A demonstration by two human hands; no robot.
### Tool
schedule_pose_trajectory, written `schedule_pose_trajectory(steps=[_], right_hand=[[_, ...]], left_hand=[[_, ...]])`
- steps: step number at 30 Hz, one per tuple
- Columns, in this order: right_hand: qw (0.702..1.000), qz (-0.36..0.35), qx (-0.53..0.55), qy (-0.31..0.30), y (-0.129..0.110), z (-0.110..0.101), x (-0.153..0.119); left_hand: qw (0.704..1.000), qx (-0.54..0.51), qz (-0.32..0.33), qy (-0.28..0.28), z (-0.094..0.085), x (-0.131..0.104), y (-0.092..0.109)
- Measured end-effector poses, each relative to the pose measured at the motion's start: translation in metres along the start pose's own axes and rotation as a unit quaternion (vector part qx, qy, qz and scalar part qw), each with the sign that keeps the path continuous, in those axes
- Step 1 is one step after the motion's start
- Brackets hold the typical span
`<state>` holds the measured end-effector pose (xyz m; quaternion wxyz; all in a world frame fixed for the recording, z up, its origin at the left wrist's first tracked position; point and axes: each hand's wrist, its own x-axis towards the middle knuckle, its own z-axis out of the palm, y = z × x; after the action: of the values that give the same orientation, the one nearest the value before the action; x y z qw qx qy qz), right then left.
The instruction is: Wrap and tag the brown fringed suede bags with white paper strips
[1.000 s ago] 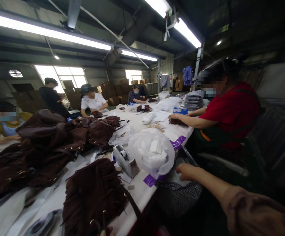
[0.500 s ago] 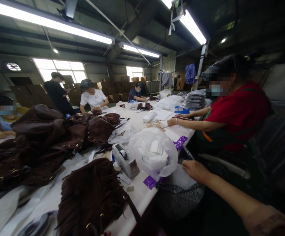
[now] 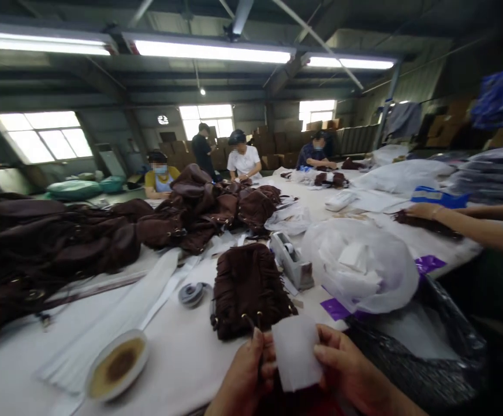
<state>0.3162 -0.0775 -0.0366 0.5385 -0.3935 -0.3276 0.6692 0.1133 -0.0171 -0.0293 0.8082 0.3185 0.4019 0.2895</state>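
The right grip (image 3: 342, 355) pinches a white sheet (image 3: 297, 352) by its right edge; the left grip (image 3: 251, 359) holds a dark strap (image 3: 250, 324) at the sheet's other side. Just beyond both grips, the brown fringed bag (image 3: 249, 283) lies on the tabletop (image 3: 182, 346), a tape dispenser (image 3: 292, 263) close beside it.

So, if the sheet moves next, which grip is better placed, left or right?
Right, probably: the right grip pinches the sheet at its right edge, thumb towards the camera. The left grip seems occupied with a dark strap near the bag.
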Motion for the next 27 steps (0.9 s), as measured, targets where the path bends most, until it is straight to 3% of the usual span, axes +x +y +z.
schedule_pose_trajectory(steps=[4, 7, 11, 14, 17, 21, 24, 27], right_hand=[[0.997, 0.025, -0.076, -0.006, 0.009, 0.003, 0.018], [0.99, 0.027, -0.135, -0.016, 0.004, 0.0, 0.018], [0.996, 0.058, -0.048, -0.037, 0.0, 0.015, 0.019], [0.997, 0.042, -0.054, 0.025, 0.001, 0.023, 0.024], [0.986, 0.018, -0.143, 0.08, 0.003, 0.018, 0.022], [0.971, 0.027, -0.232, 0.056, 0.012, 0.021, 0.015], [0.988, 0.04, -0.148, 0.013, 0.027, 0.041, 0.022], [0.999, 0.045, 0.004, 0.019, 0.042, 0.059, 0.04]], left_hand=[[0.995, -0.045, 0.041, -0.074, -0.008, -0.004, -0.003], [0.993, -0.052, 0.079, -0.069, -0.01, 0.0, -0.008], [0.996, -0.019, 0.084, -0.037, -0.006, 0.005, -0.013], [0.995, 0.056, 0.087, 0.012, -0.005, 0.004, -0.012], [0.976, 0.156, 0.092, 0.122, -0.007, -0.003, -0.005], [0.946, 0.239, 0.124, 0.178, -0.011, -0.018, 0.003], [0.924, 0.3, 0.157, 0.179, -0.008, -0.03, 0.005], [0.883, 0.366, 0.23, 0.184, -0.007, -0.039, 0.003]])
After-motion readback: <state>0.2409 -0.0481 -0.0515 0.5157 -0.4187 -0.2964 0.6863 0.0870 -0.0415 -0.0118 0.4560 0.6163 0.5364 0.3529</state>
